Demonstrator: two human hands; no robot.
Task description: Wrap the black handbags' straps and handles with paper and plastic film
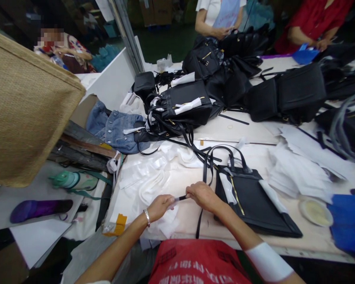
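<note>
In front of my apron, my left hand [159, 208] and my right hand [202, 195] are both closed on a short stretch of black strap [182, 198]. Something pale, perhaps wrapping, shows at the strap's end by my left fingertips. Just right of my right hand lies a black handbag [258, 201] with two handles, a gold zip [237, 196] and white paper wrapped on parts of it. A thin black strap hangs below my right wrist, and another loops up near the bag's handles.
Finished-looking black bags [192, 100] are heaped at the back. White sheets [298, 169] lie right, near a round dish [316, 211] and a blue container [349, 223]. A denim jacket [121, 130] and a purple bottle [38, 210] are left. Co-workers stand across the table.
</note>
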